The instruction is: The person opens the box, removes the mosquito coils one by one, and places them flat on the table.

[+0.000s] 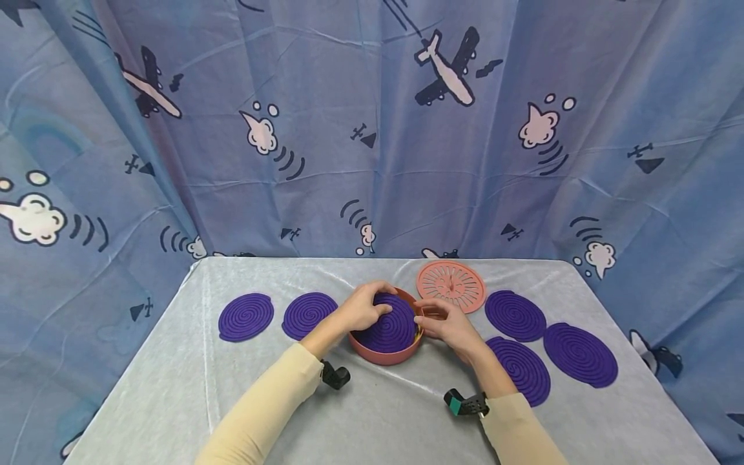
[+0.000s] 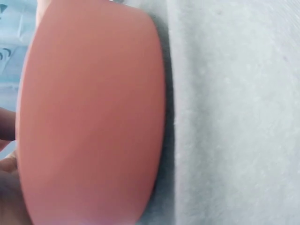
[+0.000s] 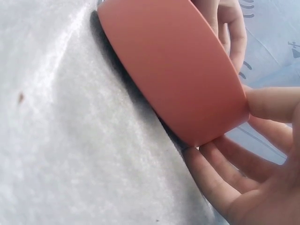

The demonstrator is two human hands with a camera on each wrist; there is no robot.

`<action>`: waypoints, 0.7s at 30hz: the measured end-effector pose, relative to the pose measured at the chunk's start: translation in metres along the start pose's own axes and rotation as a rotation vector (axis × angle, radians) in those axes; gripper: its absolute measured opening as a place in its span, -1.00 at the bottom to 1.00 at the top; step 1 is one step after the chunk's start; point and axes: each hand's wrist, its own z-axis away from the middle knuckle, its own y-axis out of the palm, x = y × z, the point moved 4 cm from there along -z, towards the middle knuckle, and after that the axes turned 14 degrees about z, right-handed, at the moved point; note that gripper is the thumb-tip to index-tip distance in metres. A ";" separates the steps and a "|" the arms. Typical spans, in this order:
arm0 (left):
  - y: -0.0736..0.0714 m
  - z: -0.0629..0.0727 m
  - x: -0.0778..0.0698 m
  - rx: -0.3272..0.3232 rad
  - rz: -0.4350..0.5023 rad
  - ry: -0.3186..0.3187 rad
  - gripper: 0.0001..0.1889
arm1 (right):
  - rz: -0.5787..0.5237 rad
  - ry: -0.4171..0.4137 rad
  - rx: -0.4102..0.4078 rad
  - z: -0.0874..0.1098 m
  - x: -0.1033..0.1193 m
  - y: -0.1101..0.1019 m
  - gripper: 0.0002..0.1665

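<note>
A purple spiral mosquito coil (image 1: pixel 388 329) lies in the mouth of a round salmon-coloured mosquito coil holder (image 1: pixel 380 356), nearly filling it. My left hand (image 1: pixel 365 305) grips this coil from the left, thumb on its top face and fingers at its far edge. At the holder's right side, my right hand (image 1: pixel 444 325) has its thumb and index finger at the rim. The right wrist view shows those fingers (image 3: pixel 213 176) against the holder's outer wall (image 3: pixel 176 70), low near the cloth. In the left wrist view the holder's wall (image 2: pixel 93 112) hides most of the hand.
The holder's slotted lid (image 1: pixel 451 285) lies behind to the right. Two purple coils lie on the left, the outer coil (image 1: pixel 247 317) and the inner coil (image 1: pixel 309 314). Three more are at right: a back coil (image 1: pixel 515 315), a front coil (image 1: pixel 526 371) and an outermost coil (image 1: pixel 580 354).
</note>
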 end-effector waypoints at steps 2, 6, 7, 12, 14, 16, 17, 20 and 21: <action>-0.004 0.000 -0.002 -0.016 -0.003 0.010 -0.71 | 0.002 -0.001 0.003 0.000 0.000 0.000 -0.48; -0.014 0.002 -0.010 -0.059 -0.023 0.040 -0.70 | -0.004 -0.006 0.009 0.000 0.000 0.001 -0.47; -0.016 0.003 -0.012 -0.067 -0.031 0.045 -0.70 | -0.005 -0.011 0.014 0.000 0.001 0.001 -0.47; -0.030 0.010 -0.029 -0.093 -0.084 0.067 -0.69 | -0.010 -0.021 0.016 -0.001 0.000 0.002 -0.47; -0.037 0.014 -0.034 -0.101 -0.091 0.074 -0.69 | -0.002 -0.026 0.016 -0.001 0.000 0.002 -0.47; -0.045 0.018 -0.039 -0.114 -0.090 0.075 -0.68 | -0.004 -0.019 0.008 -0.001 0.000 0.002 -0.48; -0.049 0.020 -0.040 -0.125 -0.088 0.082 -0.68 | -0.004 -0.018 0.009 -0.002 0.000 0.002 -0.48; -0.062 0.027 -0.042 -0.156 -0.089 0.081 -0.68 | 0.001 -0.019 0.014 -0.001 0.001 0.002 -0.47; -0.067 0.029 -0.042 -0.163 -0.089 0.081 -0.68 | 0.001 -0.014 0.011 0.000 0.002 0.002 -0.47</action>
